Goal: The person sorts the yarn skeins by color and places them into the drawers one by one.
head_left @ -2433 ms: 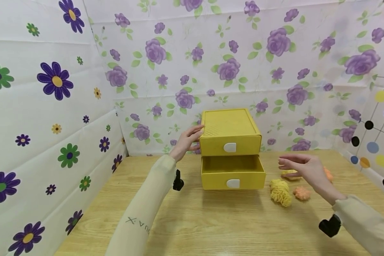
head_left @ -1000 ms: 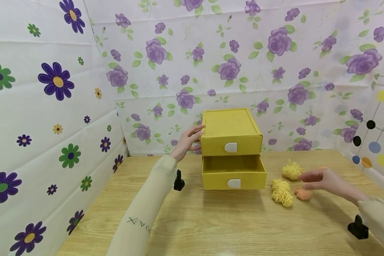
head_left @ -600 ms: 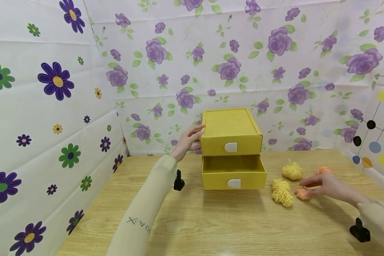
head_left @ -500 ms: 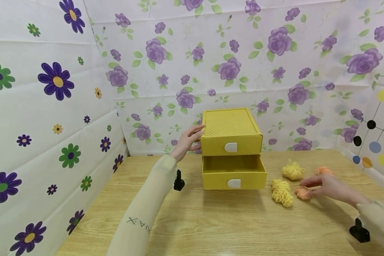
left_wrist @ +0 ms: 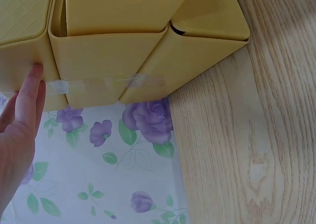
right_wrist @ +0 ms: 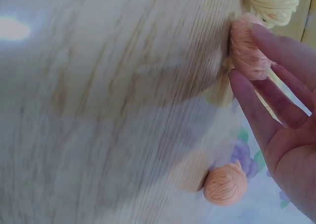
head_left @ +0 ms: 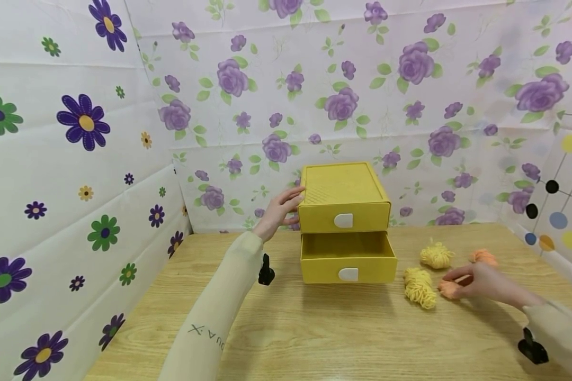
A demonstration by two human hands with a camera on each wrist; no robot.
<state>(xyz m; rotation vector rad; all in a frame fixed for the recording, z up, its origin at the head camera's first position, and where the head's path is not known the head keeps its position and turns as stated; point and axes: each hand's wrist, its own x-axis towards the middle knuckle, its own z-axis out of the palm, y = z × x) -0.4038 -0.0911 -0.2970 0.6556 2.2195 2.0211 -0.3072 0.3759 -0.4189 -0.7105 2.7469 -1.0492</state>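
My left hand rests with extended fingers against the left side of a yellow two-drawer box. The lower drawer is pulled out, and nothing shows in the visible part of its inside. At the right, my right hand pinches a small orange ball of yarn between thumb and fingers, low over the table. Close by on its left lies a yellow ball of yarn. A second yellow ball is behind it, and another orange ball sits beyond my right hand.
The wooden table reaches back to a wall covering with purple flowers. Another flowered sheet closes off the left side. The box's upper drawer is closed.
My right hand has come from above the yarn down and round the near orange ball, now pinching it and shifted slightly left. My left hand stays on the box.
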